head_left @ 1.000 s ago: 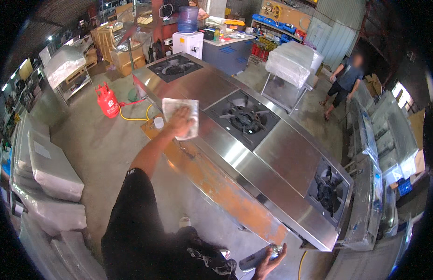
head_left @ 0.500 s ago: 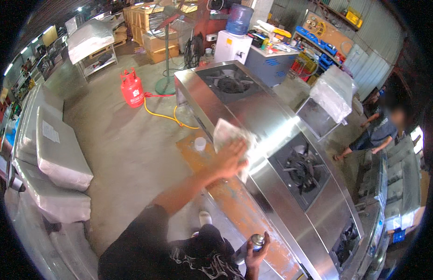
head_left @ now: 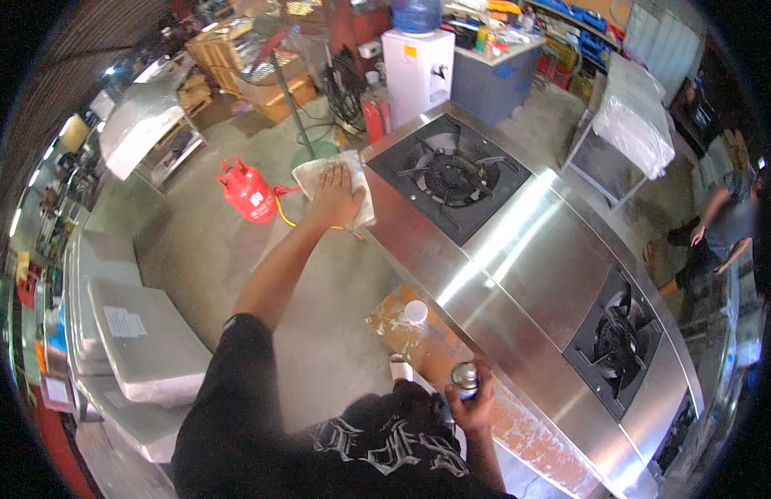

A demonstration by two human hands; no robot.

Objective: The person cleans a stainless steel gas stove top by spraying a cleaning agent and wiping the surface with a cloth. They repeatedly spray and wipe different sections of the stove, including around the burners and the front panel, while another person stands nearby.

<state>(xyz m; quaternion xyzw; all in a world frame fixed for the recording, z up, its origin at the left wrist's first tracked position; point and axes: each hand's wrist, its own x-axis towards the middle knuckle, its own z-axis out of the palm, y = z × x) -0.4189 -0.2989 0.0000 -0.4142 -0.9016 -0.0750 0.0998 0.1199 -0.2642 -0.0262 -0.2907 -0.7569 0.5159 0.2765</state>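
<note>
My left hand (head_left: pixel 336 198) lies with outstretched fingers on a whitish cloth (head_left: pixel 306 173), holding it against the far left end of a stainless steel stove (head_left: pixel 518 241). The cloth hangs over the stove's front edge. Close to my body, my right hand (head_left: pixel 477 403) is wrapped round a spray can (head_left: pixel 464 378) with a silvery top; its lower part is hidden. Black burners sit in the stove top: the far burner (head_left: pixel 449 170) is nearest the cloth, and another burner (head_left: pixel 616 333) is at the right.
A rusty, paint-worn shelf (head_left: pixel 527 424) juts out below the stove's front, with a white round cup or lid (head_left: pixel 415 312) on it. A red gas cylinder (head_left: pixel 251 195) with a yellow hose stands on the floor. Wrapped units (head_left: pixel 153 341) line the left. A person (head_left: pixel 722 224) sits at the right.
My left hand has moved with the cloth along the stove's front toward its far left end. My right hand still holds the spray can. The view has shifted toward the stove's far end.
</note>
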